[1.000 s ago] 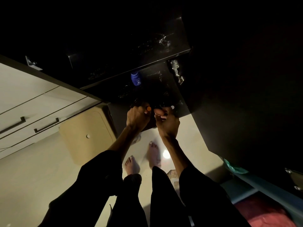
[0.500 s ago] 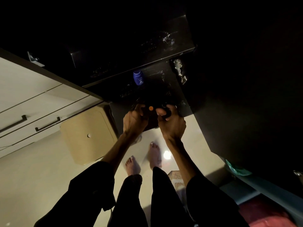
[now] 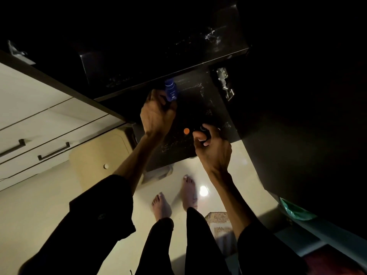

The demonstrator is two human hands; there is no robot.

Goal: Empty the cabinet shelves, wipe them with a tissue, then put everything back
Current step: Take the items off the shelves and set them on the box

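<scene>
**Blue bottle gripped on the dark cabinet shelf**

The blue bottle (image 3: pixel 170 91) is held by the left hand (image 3: pixel 157 114), fingers curled round its lower part, on the dark shelf (image 3: pixel 194 108). At 4 o'clock from it, a small black object (image 3: pixel 205 132) is pinched by the right hand (image 3: pixel 214 149). An orange cap (image 3: pixel 186 131) is seen just beside, at 9 o'clock of that object.

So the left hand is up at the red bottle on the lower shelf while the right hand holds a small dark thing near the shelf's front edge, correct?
Not quite: the bottle is blue, not red, as the head view shows. The rest stands: the left hand is up at it on the lower shelf, and the right hand holds a small dark thing near the shelf's front edge.
</scene>
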